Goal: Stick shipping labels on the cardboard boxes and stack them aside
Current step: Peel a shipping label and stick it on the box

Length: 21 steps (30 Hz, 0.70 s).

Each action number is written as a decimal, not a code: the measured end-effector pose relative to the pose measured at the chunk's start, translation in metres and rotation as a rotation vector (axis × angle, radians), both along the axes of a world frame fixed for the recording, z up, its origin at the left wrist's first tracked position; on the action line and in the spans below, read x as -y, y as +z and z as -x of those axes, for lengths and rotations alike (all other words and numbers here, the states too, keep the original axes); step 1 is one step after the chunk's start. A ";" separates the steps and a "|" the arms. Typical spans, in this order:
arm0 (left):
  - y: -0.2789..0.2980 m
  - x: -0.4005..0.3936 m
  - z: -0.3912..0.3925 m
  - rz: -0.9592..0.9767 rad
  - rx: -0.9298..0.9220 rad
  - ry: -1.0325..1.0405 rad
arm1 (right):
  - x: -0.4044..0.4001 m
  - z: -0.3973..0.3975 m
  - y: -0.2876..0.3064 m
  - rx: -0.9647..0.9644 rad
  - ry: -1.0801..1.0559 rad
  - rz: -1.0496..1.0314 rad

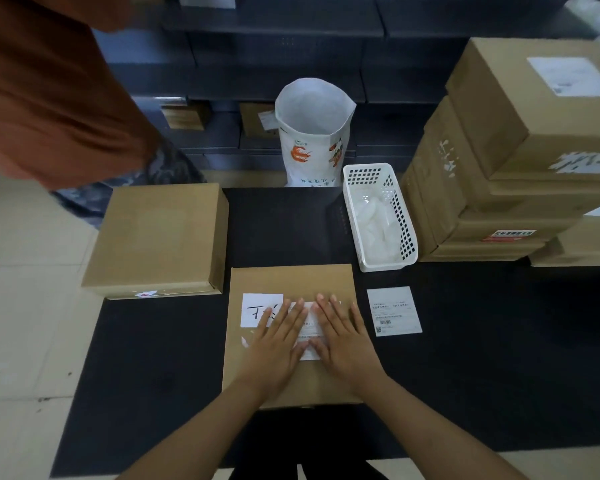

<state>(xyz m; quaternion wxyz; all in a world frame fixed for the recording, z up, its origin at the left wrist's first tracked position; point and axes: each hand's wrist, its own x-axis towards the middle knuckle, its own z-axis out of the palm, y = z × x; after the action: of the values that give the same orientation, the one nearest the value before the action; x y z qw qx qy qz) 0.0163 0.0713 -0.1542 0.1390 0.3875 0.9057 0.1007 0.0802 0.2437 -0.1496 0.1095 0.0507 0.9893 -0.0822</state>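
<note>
The flat cardboard box (291, 336) lies at the near middle of the black-matted table (499, 358). Left hand (278, 344) and right hand (343, 341) press a white shipping label (308, 329) onto its lid, each grip flat, fingers straight, nothing held. The box looks stiff, matte and light (judged from its shallow shape); take it by the two side edges. Right of the box lies a spare label (394, 311); behind that, a labelled stack (499, 161).
</note>
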 end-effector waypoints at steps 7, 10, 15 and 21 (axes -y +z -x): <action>0.000 -0.002 -0.005 -0.003 0.002 0.204 | 0.007 -0.013 -0.005 -0.043 -0.242 0.015; -0.001 -0.001 -0.005 -0.001 -0.047 0.214 | 0.010 -0.013 -0.009 -0.063 -0.243 0.015; 0.001 0.003 -0.004 -0.093 0.040 0.098 | 0.002 -0.017 -0.004 -0.164 -0.119 0.068; -0.003 0.011 -0.008 -0.036 -0.009 -0.173 | -0.005 -0.026 -0.007 -0.158 0.214 0.045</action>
<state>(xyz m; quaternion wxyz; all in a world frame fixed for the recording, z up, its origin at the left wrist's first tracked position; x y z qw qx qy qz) 0.0242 0.0600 -0.1573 0.1360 0.4672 0.8676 0.1028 0.1061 0.2491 -0.1562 0.0403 -0.0645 0.9925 -0.0957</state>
